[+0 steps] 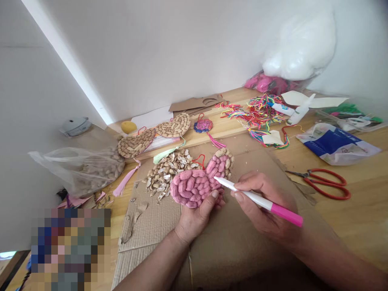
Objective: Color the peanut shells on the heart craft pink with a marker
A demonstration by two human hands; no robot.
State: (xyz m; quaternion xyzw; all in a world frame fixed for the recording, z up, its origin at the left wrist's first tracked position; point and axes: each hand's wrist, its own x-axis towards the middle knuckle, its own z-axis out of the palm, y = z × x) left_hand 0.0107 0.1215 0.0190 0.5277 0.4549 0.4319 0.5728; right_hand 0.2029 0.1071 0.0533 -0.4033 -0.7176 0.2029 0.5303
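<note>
My left hand (200,218) grips the lower edge of a heart-shaped peanut-shell ornament (190,186), thumb on its front. Most of its shells are pink; those along the upper right lobe stay plain tan. A red cord loop (199,161) rises from the notch. In my right hand (263,202) is a white marker with a pink end (257,200), pinched between thumb and fingers. The marker's tip meets or nearly meets the shells on the right side of the heart. Behind the ornament lies a heap of broken peanut shells (163,171).
Cardboard (230,242) covers the table under my hands. Red-handled scissors (329,184) and a blue-white packet (336,143) lie right. Colourful tassels (263,111), glue bottles (300,110) and finished shell hearts (174,125) line the back. A plastic bag of peanuts (93,169) stands left.
</note>
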